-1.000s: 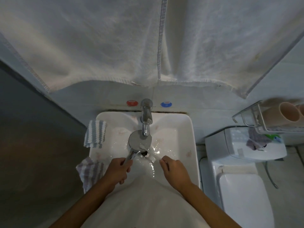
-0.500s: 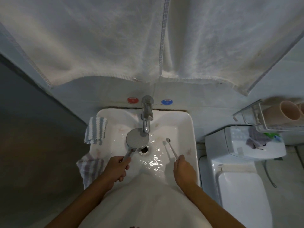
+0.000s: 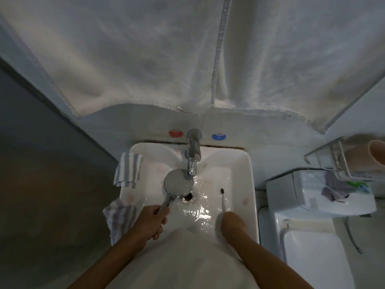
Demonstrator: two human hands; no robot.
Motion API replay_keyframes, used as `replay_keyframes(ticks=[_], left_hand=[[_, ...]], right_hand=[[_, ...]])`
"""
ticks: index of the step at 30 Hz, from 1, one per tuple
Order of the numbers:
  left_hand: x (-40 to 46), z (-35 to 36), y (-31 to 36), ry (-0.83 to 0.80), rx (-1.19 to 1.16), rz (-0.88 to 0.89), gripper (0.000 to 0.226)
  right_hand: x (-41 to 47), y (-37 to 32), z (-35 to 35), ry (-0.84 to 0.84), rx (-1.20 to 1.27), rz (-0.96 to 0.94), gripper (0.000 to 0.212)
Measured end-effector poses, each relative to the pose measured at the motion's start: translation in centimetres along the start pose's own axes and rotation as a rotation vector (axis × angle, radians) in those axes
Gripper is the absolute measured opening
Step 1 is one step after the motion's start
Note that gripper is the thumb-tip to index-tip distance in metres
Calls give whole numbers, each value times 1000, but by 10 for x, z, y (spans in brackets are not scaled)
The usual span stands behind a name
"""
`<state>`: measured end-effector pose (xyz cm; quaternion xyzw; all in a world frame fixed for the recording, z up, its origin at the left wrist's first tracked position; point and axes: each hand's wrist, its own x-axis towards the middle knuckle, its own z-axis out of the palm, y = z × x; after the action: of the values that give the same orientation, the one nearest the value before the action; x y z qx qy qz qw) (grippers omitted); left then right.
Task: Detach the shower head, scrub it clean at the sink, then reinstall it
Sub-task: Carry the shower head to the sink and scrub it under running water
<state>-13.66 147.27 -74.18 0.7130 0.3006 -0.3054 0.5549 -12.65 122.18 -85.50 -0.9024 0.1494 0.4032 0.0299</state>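
The shower head (image 3: 178, 182) was seen detached and held over the sink (image 3: 248, 184), its round face placed just under the faucet (image 3: 193, 151) and above the drain (image 3: 188, 198). Its chrome handle was gripped by the left hand (image 3: 151, 223), fingers curled round it. No hose could be made out on it.

A small brush, apparently a toothbrush (image 3: 223, 200), was held by the right hand (image 3: 233, 225), handle pinched at the lower end, dark bristle tip pointed away toward the back of the basin. The brush was kept well apart from the shower head, on the right side of the basin, not touching it.

The basin was wet and glistening; whether water was running from the faucet could not be told.

Two striped cloths (image 3: 128, 172) were draped on the left rim of the sink. A white towel (image 3: 145, 59) was hung above. A toilet tank (image 3: 320, 195) and a wire rack with a cup (image 3: 375, 155) were noted at right.

Progress, as judged: detaching was done, and the sink stage was reached. Scrubbing looked partway or paused, since brush and head were apart. How clean the face was could not be judged in the dim light. Left to do: any further scrubbing, rinsing, then reinstalling in the shower.
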Motion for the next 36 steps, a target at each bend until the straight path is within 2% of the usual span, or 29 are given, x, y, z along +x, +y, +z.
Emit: replay_keyframes(ticks=[2,4,5,6,7,9,10,12,14,17,19,22,26,30,33,36], left_hand=[[-1,1,2,-6,22,5,21],[1,3,3,-8,63,5,23],[2,4,4,-8,96,-3,25],[3,6,5,-16,129,-11,27],[5,9,6,-35,162,-21,28],[9,16,9,-81,202,-47,31],[9,20,11,-101,205,-60,32],[9,27,15,-133,170,-78,32],[3,31,22,-167,140,-70,35],[5,31,33,-215,94,-103,44],[21,30,38,-126,147,-72,48],[51,34,50,70,156,73,58],[74,55,68,172,264,264,36],[92,58,69,216,284,198,24],[100,56,69,184,328,124,24],[107,54,61,188,342,124,24]], right_hand=[[1,-1,-1,1,-11,-12,33],[-1,-8,-9,86,29,-30,30],[-4,-15,-15,131,123,-45,31],[-7,-25,-23,146,302,-85,35],[-13,-39,-32,108,589,-126,38],[-26,-71,-54,-105,1208,-150,37],[-31,-84,-65,-197,1402,-138,36],[-34,-102,-76,-229,1530,-156,46],[-32,-106,-74,-140,1539,-198,57],[-25,-102,-70,-35,1571,-239,51],[-23,-100,-70,-28,1592,-255,46],[-26,-102,-68,-50,1525,-294,49],[-33,-112,-70,-1,1541,-272,24],[-33,-115,-74,96,1422,-196,22],[-23,-118,-75,111,1279,-79,21],[-4,-122,-82,96,1116,-23,11]])
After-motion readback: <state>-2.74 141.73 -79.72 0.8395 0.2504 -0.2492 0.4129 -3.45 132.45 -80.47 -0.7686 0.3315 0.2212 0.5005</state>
